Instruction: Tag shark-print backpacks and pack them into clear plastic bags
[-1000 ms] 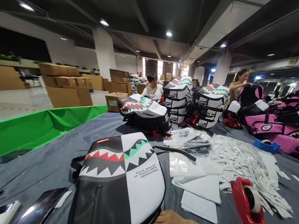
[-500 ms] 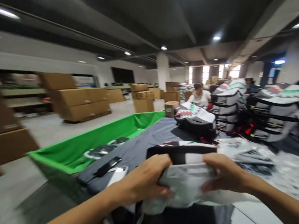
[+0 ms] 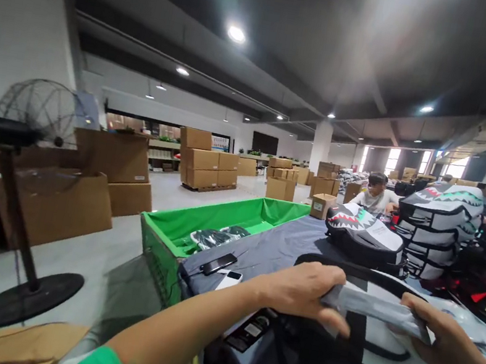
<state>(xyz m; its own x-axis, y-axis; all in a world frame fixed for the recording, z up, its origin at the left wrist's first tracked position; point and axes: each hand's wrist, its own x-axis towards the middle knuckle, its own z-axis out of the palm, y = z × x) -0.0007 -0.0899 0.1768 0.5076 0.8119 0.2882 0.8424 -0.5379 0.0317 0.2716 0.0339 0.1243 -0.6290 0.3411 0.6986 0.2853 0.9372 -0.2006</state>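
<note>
My left hand (image 3: 302, 289) and my right hand (image 3: 444, 343) are both closed on the edge of a clear plastic bag (image 3: 366, 305), stretched between them. Under the bag sits a black and white shark-mouth backpack (image 3: 363, 354), tilted on the near edge of the grey-covered table (image 3: 273, 247). A second shark-mouth backpack (image 3: 366, 232) lies further back on the table. Two phones (image 3: 219, 264) rest near the table's left corner.
A green fabric bin (image 3: 217, 221) with bagged items runs along the table's left side. A standing fan (image 3: 15, 192) and cardboard boxes (image 3: 106, 183) are on the floor at left. Stacked backpacks (image 3: 442, 223) fill the right. A seated person (image 3: 376, 196) works behind.
The view has swung left. The backpack that lay flat a second ago is lifted at the table edge, and both my hands now hold the plastic bag over it.
</note>
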